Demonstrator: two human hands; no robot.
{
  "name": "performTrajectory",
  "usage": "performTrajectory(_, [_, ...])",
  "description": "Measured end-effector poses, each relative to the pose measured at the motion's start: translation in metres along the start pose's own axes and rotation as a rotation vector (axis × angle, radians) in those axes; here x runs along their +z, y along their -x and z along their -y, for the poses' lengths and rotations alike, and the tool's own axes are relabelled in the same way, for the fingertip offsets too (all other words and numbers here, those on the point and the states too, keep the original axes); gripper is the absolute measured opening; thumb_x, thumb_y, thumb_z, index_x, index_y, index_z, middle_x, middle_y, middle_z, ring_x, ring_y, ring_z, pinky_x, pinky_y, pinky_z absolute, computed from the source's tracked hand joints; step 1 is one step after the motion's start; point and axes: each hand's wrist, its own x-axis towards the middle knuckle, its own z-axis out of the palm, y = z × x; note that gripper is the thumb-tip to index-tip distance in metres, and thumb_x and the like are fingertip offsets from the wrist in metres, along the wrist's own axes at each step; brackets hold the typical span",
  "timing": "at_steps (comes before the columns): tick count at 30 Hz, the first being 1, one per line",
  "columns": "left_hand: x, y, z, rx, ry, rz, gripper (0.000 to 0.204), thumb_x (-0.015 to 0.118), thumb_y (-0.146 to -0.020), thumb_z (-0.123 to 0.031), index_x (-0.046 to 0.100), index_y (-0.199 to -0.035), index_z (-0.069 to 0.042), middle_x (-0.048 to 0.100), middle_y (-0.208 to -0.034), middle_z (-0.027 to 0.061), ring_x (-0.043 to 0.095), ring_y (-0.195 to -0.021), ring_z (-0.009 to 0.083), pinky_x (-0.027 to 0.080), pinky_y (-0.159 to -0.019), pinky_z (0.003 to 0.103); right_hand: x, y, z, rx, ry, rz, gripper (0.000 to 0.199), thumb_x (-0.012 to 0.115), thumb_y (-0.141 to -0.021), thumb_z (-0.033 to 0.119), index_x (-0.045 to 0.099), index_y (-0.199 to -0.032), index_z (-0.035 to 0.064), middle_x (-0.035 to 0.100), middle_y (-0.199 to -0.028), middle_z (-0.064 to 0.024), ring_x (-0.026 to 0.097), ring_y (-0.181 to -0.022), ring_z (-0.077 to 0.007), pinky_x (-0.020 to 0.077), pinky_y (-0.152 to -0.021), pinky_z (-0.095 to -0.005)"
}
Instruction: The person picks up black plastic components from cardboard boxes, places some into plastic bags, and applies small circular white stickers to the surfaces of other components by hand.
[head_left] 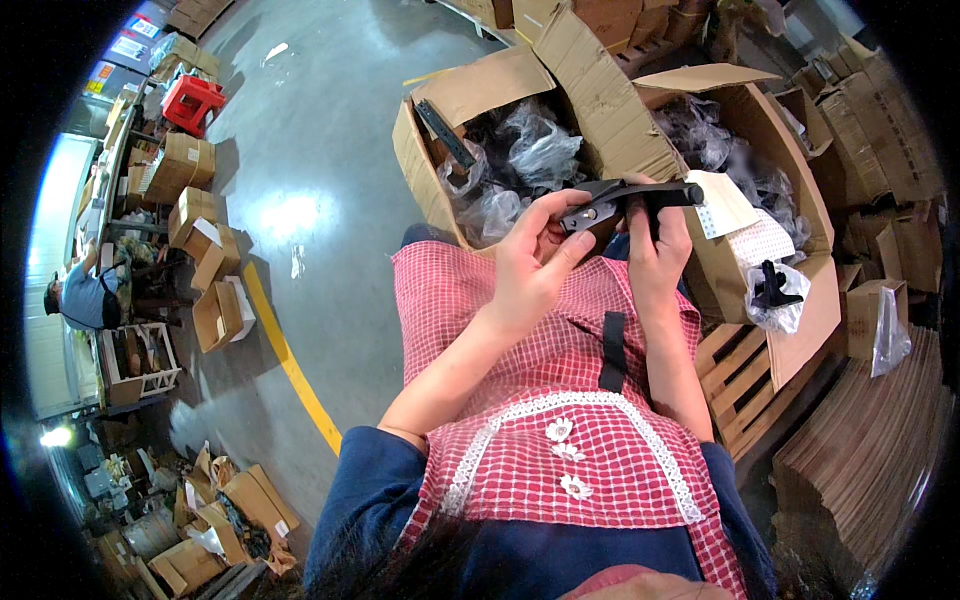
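Above my lap, both hands hold a black elongated part with a rounded end toward the right and a silver-grey metal plate on its left. My left hand grips the plate end between thumb and fingers. My right hand is closed around the middle from below, and its fingers hide some of the part. Its exact kind cannot be made out. Just beyond my hands stands an open cardboard box of clear plastic bags, with a long dark slotted strip leaning on its edge.
To the right, another open box holds bagged items, printed sheets and a small black part. A wooden pallet and flattened cardboard lie nearby. A person sits at far left, past the yellow floor line.
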Motion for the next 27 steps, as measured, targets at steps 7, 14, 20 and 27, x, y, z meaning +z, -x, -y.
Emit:
performTrajectory(7, [-0.01,0.006,0.003,0.032,-0.268,-0.016,0.04,0.067,-0.09,0.004,0.065,-0.13,-0.002,0.066,-0.115,0.0028,0.06,-0.1,0.0075,0.047,-0.089,0.022,-0.003,-0.002,0.011,-0.14,0.03,0.064,0.033,0.065,-0.087,-0.005,0.074,-0.118,0.0053,0.069,-0.101,-0.0085,0.068,-0.092,-0.0198,0.0531,-0.083,-0.0297])
performTrajectory(14, [-0.002,0.011,-0.011,0.105,-0.338,-0.006,0.046,0.069,-0.088,0.004,0.065,-0.132,-0.006,0.062,-0.111,-0.001,0.05,-0.08,0.0013,0.038,-0.067,0.016,-0.007,0.006,0.011,-0.072,-0.089,0.027,0.038,0.061,-0.086,-0.006,0.073,-0.12,0.0045,0.066,-0.108,-0.0063,0.065,-0.099,-0.0159,0.0497,-0.088,-0.0269])
performTrajectory(20, [-0.002,0.013,-0.011,0.054,-0.359,-0.005,0.047,0.068,-0.088,0.004,0.062,-0.134,-0.005,0.06,-0.111,-0.0019,0.043,-0.073,-0.0005,0.034,-0.062,0.017,-0.011,0.008,0.015,-0.056,-0.153,0.033,0.037,0.061,-0.087,-0.006,0.071,-0.122,0.0004,0.065,-0.11,-0.0054,0.062,-0.1,-0.0142,0.0481,-0.09,-0.0261])
performTrajectory(27, [0.001,0.015,-0.013,0.005,-0.104,0.017,0.047,0.068,-0.089,0.006,0.058,-0.135,0.0,0.062,-0.123,0.0039,0.058,-0.113,0.0108,0.047,-0.093,0.024,-0.013,0.012,0.015,-0.026,-0.171,0.001,0.045,0.063,-0.08,-0.01,0.073,-0.121,0.0031,0.063,-0.107,-0.007,0.063,-0.098,-0.0176,0.0483,-0.089,-0.0272])
